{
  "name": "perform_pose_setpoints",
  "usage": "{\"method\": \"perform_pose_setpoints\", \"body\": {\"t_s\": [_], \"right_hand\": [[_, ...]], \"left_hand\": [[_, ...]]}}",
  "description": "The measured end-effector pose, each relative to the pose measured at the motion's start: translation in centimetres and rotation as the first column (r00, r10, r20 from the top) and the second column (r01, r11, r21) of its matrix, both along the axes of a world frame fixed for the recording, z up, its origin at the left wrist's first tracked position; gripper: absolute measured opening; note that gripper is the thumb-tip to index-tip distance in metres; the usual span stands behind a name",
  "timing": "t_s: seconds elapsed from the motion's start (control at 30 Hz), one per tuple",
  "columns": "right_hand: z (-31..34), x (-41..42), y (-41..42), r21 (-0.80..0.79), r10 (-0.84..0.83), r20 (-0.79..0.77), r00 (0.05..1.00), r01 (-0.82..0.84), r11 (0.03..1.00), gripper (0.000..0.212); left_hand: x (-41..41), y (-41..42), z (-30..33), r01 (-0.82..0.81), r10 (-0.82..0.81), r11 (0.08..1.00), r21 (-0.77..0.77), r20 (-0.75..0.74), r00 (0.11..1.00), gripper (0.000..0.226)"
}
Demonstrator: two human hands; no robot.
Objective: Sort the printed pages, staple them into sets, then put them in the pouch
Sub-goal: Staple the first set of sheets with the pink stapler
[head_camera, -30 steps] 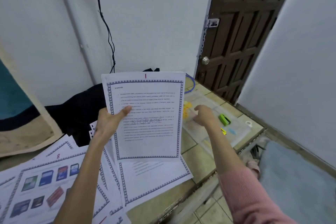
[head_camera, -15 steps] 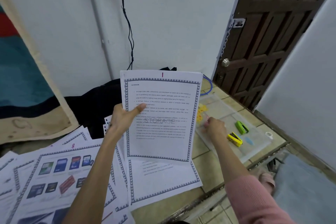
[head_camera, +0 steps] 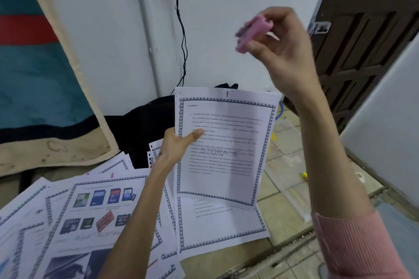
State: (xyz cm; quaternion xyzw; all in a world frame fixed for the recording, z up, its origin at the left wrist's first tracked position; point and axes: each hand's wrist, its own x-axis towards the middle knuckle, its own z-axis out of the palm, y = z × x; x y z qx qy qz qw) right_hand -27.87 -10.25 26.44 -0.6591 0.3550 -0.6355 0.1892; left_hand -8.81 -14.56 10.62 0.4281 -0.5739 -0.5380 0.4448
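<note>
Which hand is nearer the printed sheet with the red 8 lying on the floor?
Left. The left hand grips the white STORAGE pages just above the red-8 sheet; the right hand is raised high, gripping a small pink stapler.

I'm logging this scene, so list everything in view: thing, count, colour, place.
Small pink plastic stapler: one, pink, raised at upper right in the right hand.
Held set of printed pages marked 1: one, white with grey border, centre.
Loose printed pages: several, white, spread lower left.
Black cloth: one, against the wall.
Black cable: one, hanging down the wall.
Brown wooden door: one, upper right.
Left hand: grips the held set's left edge.
Right hand: holds the stapler.
</note>
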Motion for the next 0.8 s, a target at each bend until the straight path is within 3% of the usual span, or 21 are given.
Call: {"method": "perform_pose_setpoints", "body": {"t_s": [0.07, 0.2, 0.33, 0.57, 0.8], "right_hand": [[0.1, 3.1, -1.1, 0.156, 0.146, -0.206, 0.968, -0.115, 0.981, 0.042], [-2.2, 5.0, -2.9, 0.35, 0.183, -0.404, 0.896, -0.034, 0.936, 0.039], [-2.9, 4.8, -3.1, 0.427, 0.185, -0.39, 0.902, 0.0, 0.904, 0.036], [-2.9, 4.3, -2.9, 0.407, 0.148, -0.291, 0.945, -0.018, 0.913, 0.037], [-2.4, 3.3, -2.8, 0.464, 0.167, -0.337, 0.927, 0.009, 0.886, 0.036]], "left_hand": [[-0.1, 0.0, 0.0, 0.005, -0.005, 1.0, -0.002, -0.001, 1.0, 0.013], [-0.5, 0.2, 0.2, 0.007, -0.007, 1.0, -0.025, -0.017, 1.0, 0.02], [-0.3, 0.4, 0.2, 0.007, -0.007, 1.0, -0.031, -0.008, 1.0, 0.016], [-0.2, 0.6, 0.3, 0.017, -0.017, 0.999, -0.036, -0.007, 1.0, 0.008], [-0.3, 0.6, 0.2, 0.026, -0.025, 0.999, -0.033, 0.015, 1.0, 0.011]]}}
